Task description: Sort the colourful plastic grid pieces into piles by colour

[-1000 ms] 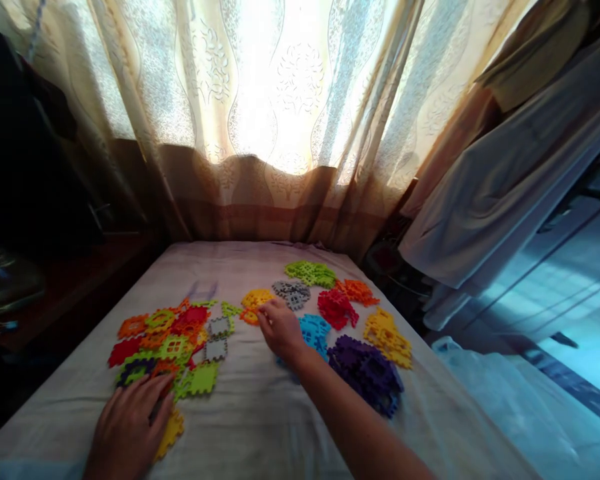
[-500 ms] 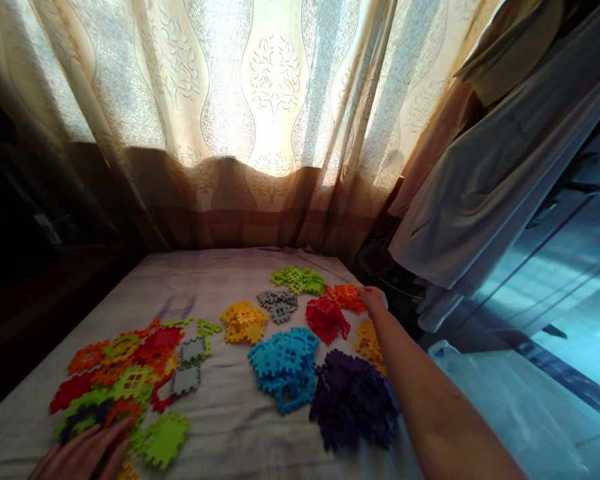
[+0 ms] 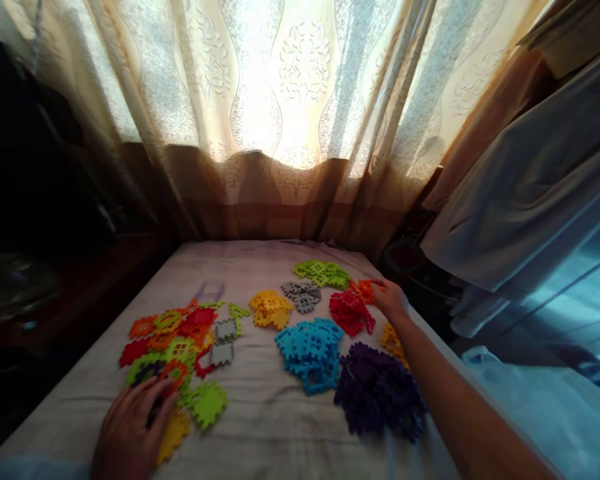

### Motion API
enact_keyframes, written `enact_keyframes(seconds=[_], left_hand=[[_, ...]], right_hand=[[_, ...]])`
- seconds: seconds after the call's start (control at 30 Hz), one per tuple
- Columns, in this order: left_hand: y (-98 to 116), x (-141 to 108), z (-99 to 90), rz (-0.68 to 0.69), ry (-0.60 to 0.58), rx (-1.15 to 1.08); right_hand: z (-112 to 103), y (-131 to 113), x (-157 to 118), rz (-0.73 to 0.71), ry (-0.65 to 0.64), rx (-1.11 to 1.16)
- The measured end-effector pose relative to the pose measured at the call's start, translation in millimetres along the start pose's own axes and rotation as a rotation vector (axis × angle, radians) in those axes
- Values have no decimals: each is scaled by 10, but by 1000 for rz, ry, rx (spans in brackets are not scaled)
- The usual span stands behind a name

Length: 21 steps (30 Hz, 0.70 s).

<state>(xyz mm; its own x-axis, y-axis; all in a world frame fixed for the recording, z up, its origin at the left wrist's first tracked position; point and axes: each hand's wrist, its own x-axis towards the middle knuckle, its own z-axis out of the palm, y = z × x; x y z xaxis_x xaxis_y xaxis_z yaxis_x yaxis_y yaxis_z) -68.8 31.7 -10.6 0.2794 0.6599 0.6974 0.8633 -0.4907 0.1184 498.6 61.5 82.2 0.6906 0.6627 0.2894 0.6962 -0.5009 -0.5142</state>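
Observation:
Notched flat plastic pieces lie in piles on a cloth-covered surface. My left hand (image 3: pixel 135 423) is at the near edge of the mixed-colour pile (image 3: pixel 180 347), fingers curled around a dark piece, mostly hidden. Under that hand lies a yellow piece (image 3: pixel 173 437), with a lime piece (image 3: pixel 209 404) to its right. At the far right, my right hand (image 3: pixel 390 298) has its fingertips closed at the orange pile (image 3: pixel 363 291). Nearby are red (image 3: pixel 350 312), lime (image 3: pixel 323 273), grey (image 3: pixel 303 295), yellow (image 3: pixel 270 309), blue (image 3: pixel 310 353) and purple (image 3: pixel 380 393) piles.
The cloth-covered surface (image 3: pixel 260 433) ends before a patterned curtain (image 3: pixel 305 67). Clothes (image 3: pixel 520 160) hang at the right, above a pale plastic bag (image 3: pixel 535 400). Another yellow-orange pile (image 3: pixel 394 343) lies partly behind my right forearm. Dark furniture stands at the left.
The view has swung left, so the piles appear further right. More of my left hand shows, with its fingers around a dark piece. My right hand stays beside the orange pile.

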Motion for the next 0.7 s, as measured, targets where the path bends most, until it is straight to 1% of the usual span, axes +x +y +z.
enact_keyframes(seconds=[0.07,0.13,0.2,0.27,0.37,0.43,0.47,0.53,0.63,0.7], left_hand=[[170,119,-116,42,81,18],[308,215,-207,43,108,3],[408,269,-272,36,103,-19],[483,286,-319,39,90,-49],[577,278,-368,63,82,-112],[637,271,-392,76,83,-153],[667,268,-401,82,81,-167],[726,264,-410,101,78,-184],[804,264,-405,141,74,-196],[842,271,-395,163,60,-206]], right_hand=[[-8,-241,-245,-160,-39,99],[-21,-523,-542,-352,-109,224],[-38,-826,-877,-503,-218,321],[-44,-1125,-1222,-585,-337,384],[1,-1508,-1708,-661,-495,449],[78,-1693,-1992,-657,-623,481],[128,-1761,-2119,-626,-697,508],[238,-1855,-2340,-509,-853,606],[386,-1904,-2565,-328,-1059,801],[445,-1892,-2631,-264,-1121,878]])
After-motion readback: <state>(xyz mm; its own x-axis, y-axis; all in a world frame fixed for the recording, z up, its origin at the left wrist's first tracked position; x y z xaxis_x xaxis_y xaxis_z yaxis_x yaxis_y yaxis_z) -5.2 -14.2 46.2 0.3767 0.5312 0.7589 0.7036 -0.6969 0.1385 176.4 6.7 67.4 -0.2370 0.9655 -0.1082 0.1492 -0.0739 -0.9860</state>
